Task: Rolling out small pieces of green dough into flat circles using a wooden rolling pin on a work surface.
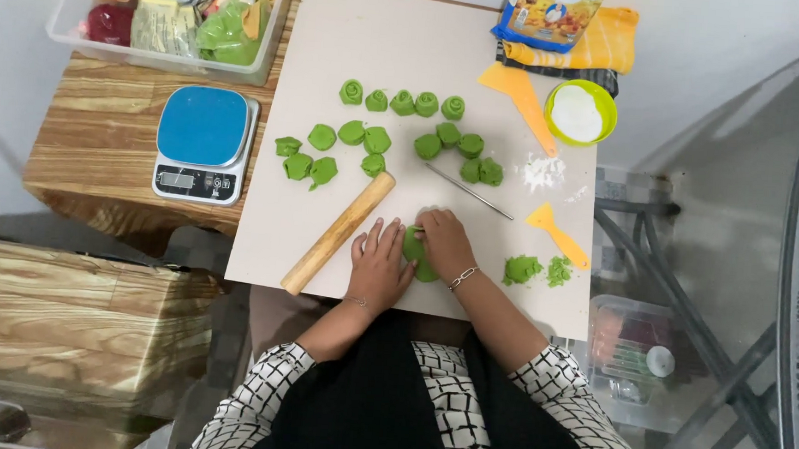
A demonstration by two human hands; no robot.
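Note:
A flat piece of green dough (415, 250) lies on the pale work board (336, 54) near its front edge. My left hand (379, 268) rests on its left side with fingers spread. Over its right side my right hand (446, 240) presses down, fingers curled onto the dough. A wooden rolling pin (338, 233) lies diagonally just left of my left hand. Several green dough balls and rolled spirals (377, 140) sit in rows further back on the board.
A thin metal rod (468, 191), two orange scrapers (522, 98) (558, 233), a green bowl of white flour (579, 113) and dough crumbs (535, 270) lie to the right. A blue kitchen scale (203, 143) and a clear bin of packets (172, 12) stand at left.

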